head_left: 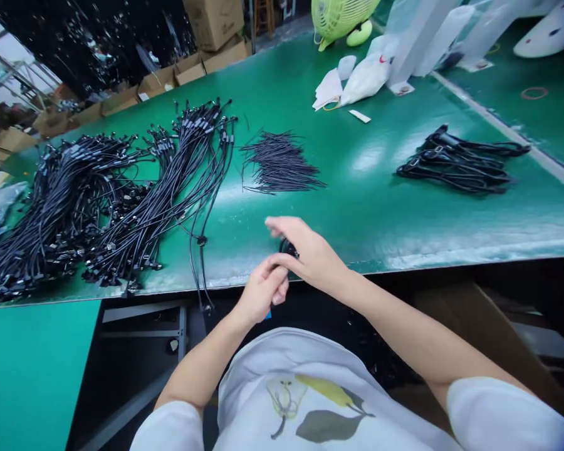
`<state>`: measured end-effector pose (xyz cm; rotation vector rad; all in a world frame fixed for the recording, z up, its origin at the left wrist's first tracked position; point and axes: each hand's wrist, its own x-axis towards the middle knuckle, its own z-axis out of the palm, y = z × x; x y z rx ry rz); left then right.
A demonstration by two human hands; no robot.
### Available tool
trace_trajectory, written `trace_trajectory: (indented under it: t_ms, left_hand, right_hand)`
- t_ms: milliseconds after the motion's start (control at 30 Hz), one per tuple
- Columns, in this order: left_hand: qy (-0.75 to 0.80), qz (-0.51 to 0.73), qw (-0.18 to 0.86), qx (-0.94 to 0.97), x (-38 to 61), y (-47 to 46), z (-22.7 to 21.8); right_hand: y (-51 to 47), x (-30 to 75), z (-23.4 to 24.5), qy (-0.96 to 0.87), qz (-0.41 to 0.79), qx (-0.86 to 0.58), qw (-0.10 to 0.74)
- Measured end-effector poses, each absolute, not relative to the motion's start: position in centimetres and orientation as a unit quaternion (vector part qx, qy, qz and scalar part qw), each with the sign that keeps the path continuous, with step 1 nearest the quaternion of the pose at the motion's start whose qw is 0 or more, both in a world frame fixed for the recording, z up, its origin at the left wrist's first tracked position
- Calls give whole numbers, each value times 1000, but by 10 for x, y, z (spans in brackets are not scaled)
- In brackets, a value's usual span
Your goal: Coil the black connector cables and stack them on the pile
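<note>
At the table's near edge, my two hands meet around a small coil of black cable [289,248], mostly hidden by the fingers. My left hand [262,289] is closed, with its thumb and curled fingers pinching the lower side of the coil. Curved over the top and right of it is my right hand [313,255], its fingertips slightly blurred. Beyond the hands lies a pile of short thin black ties [284,161]. To the left spreads a large heap of black cables with connectors [169,188], a few hanging over the edge.
Bundled black cables [460,163] lie on the right of the green table [357,219]. A lime-green fan [343,19], white bags [366,78] and grey posts [416,44] stand farther back. Open cardboard boxes [157,82] line the far left edge. A rubber band [534,93] lies at right.
</note>
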<state>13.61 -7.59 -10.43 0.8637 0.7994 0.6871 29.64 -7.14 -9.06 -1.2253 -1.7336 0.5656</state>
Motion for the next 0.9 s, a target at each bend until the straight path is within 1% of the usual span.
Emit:
trace_trajectory:
  t_ms: [67, 167, 267, 333, 433, 533, 600, 667, 733, 767, 800, 833, 900]
  left_hand:
    - [361, 292, 783, 413, 141, -83, -104]
    - [360, 262, 804, 394, 143, -90, -100]
    - [386, 266, 812, 347, 142, -93, -99]
    - [403, 290, 800, 337, 142, -92, -103]
    - [425, 303, 775, 355, 145, -88, -111]
    - [417, 260, 755, 434, 145, -86, -116]
    - [397, 240, 726, 508, 136, -86, -116]
    - [406, 242, 654, 591, 117, -81, -113]
    - [459, 262, 528, 665, 90, -72, -108]
    - [493, 275, 451, 691, 76, -67, -105]
    - [528, 283, 373, 708, 61, -62, -102]
    - [558, 286, 299, 719, 48, -57, -99]
    - [596, 274, 195, 729, 25, -53, -95]
  right_hand:
    - [-63, 293, -91, -717, 220, -504, 427]
    - [-57, 293, -92, -684, 249, -541, 421]
    - [-59, 294, -96, -602, 388, -539, 443]
    - [-66, 291, -101, -547, 457, -527, 463]
    - [-76, 282, -111, -495, 512, -494, 499]
    - [-80, 288, -116, -476, 546, -497, 478]
    - [-77, 312, -110, -481, 521, -540, 453]
    - [-70, 355, -95, -479, 476, -585, 449]
    - [-62, 410, -76, -485, 396, -651, 429]
    - [-57, 439, -68, -486, 330, -700, 406]
    - [-52, 467, -61, -504, 157, -785, 325]
    - [-46, 492, -57, -495, 94, -808, 305]
    - [-33, 535, -59, -503, 58, -817, 275]
